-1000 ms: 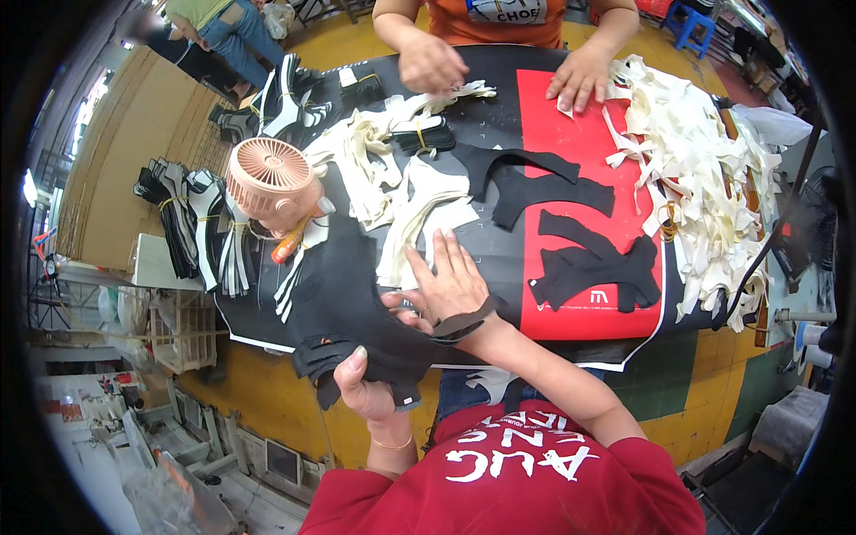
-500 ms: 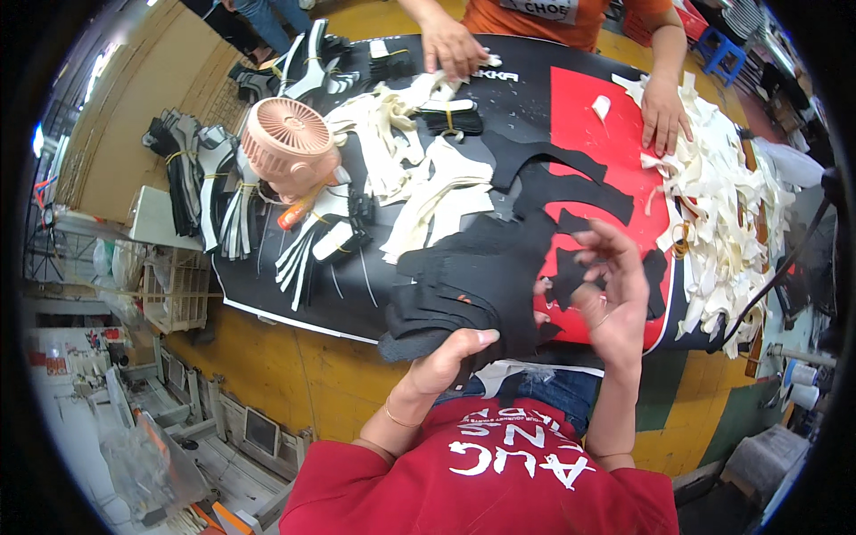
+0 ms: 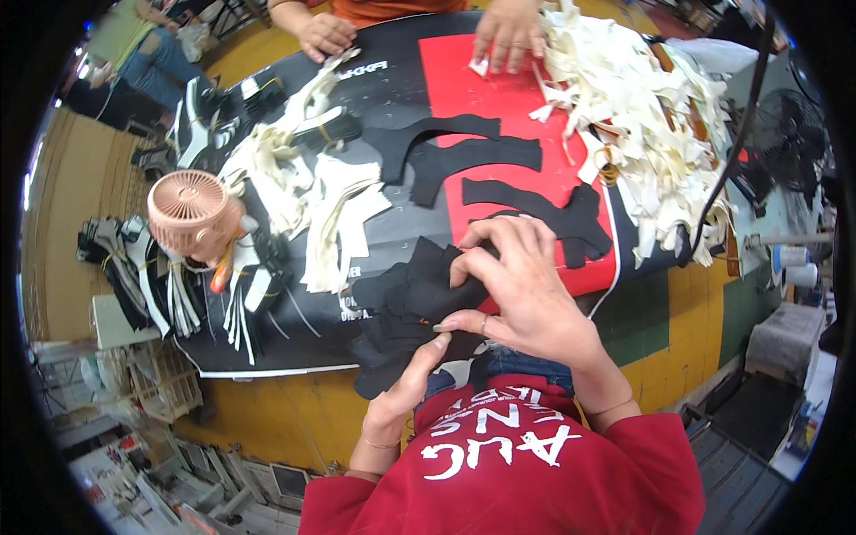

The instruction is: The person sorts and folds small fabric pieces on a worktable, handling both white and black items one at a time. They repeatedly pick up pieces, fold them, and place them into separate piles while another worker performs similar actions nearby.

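Note:
A stack of black fabric pieces [image 3: 397, 299] lies at the near edge of the table, its layers fanned unevenly. My left hand [image 3: 403, 388] grips it from the near side, thumb on top and fingers hidden underneath. Curled over the stack's right side is my right hand [image 3: 526, 290], its thumb tip meeting the left thumb and its fingertips pressed on the cloth. Beyond it, curved black pieces [image 3: 481, 159] are spread across the black and red table cover [image 3: 499, 85]. Another black piece [image 3: 584, 223] rests just past my right knuckles.
White fabric strips [image 3: 343, 214] and a pink fan [image 3: 192, 214] stand to the left, near banded bundles [image 3: 254, 290]. White scraps [image 3: 624, 116] heap up at right beside a hanging black cable [image 3: 740, 134]. Across the table are a co-worker's hands [image 3: 510, 36].
My right hand has come down from a raised, spread pose onto the black stack, its fingers now curled. My left hand keeps its grip. The whole view has shifted.

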Tool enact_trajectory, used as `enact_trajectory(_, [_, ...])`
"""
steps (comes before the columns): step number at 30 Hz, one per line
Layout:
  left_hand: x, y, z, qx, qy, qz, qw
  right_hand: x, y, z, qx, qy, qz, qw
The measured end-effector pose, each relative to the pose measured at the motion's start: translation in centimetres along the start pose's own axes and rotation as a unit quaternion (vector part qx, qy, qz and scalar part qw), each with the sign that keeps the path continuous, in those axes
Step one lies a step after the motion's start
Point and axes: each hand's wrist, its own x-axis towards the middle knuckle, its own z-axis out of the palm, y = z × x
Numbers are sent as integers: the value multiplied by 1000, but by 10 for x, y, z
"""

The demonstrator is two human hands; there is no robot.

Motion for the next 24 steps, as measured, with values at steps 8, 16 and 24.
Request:
enact_trajectory(8, [13, -6, -10, -231, -57, -173, 956, -8, -10, -6, -45, 59, -71, 995])
enact_trajectory(16, [33, 1, 0, -367, -11, -138, 920, -22, 4, -18, -16, 209, -200, 957])
enact_trajectory(24, [21, 3, 17, -267, -119, -53, 955, 0, 8, -7, 20, 68, -87, 994])
